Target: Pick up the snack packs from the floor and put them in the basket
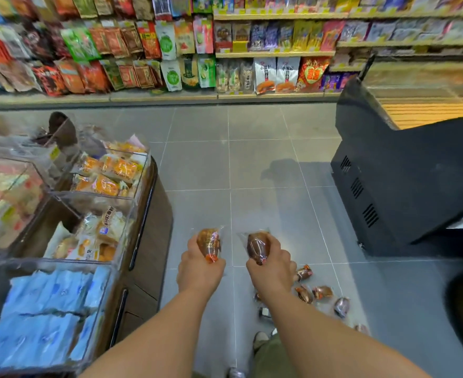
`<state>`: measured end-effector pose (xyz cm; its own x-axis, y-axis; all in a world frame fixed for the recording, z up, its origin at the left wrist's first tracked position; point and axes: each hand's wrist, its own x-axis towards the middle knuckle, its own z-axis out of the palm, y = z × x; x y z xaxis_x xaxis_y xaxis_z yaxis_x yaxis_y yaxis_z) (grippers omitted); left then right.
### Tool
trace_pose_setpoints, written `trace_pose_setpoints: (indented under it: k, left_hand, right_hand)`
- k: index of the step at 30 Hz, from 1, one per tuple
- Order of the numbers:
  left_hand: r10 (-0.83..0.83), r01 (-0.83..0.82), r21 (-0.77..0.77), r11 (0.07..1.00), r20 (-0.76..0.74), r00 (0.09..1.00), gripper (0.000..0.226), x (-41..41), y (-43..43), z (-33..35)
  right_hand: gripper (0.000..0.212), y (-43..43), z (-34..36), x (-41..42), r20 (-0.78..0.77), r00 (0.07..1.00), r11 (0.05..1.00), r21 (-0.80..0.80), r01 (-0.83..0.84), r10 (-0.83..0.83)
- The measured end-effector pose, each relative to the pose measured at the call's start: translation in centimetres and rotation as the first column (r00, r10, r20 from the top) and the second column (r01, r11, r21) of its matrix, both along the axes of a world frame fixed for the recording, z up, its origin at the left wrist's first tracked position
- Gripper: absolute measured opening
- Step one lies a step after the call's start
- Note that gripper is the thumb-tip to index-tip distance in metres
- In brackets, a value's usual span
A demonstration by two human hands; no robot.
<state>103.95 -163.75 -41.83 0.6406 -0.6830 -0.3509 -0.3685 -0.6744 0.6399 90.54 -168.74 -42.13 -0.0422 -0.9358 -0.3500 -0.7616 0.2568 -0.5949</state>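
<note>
Pointing forward lengthwise, snack packs [209, 244] fill left hand [199, 268] and right hand [273, 270].

Illumination is bright and even, from overhead. A soft dark shadow lies on the grey floor [252, 159] at centre. Glare streaks the clear bin walls [132, 214] at left. The shelves [274, 54] are smeared by motion blur, heaviest toward the upper corners. Wide-angle distortion bows the shelf edges. The held snack packs [209, 245] at centre are sharpest and carry small highlights.
</note>
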Motion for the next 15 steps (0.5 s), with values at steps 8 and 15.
trace_pose_setpoints:
  k: [8, 15]
  left_hand:
    - [-0.261, 0.260, 0.025, 0.965, 0.015, 0.965, 0.079, 0.8, 6.4, -0.1]
    - [-0.570, 0.571, -0.003, 0.821, -0.076, 0.818, 0.084, -6.6, 10.0, -0.7]
  right_hand:
    - [0.075, 11.3, -0.7, -0.2, 0.080, 0.934, 0.937, 0.009, 0.349, -0.349]
    - [0.076, 19.4, 0.4, -6.5, -0.005, 0.775, 0.775, 0.009, 0.633, -0.632]
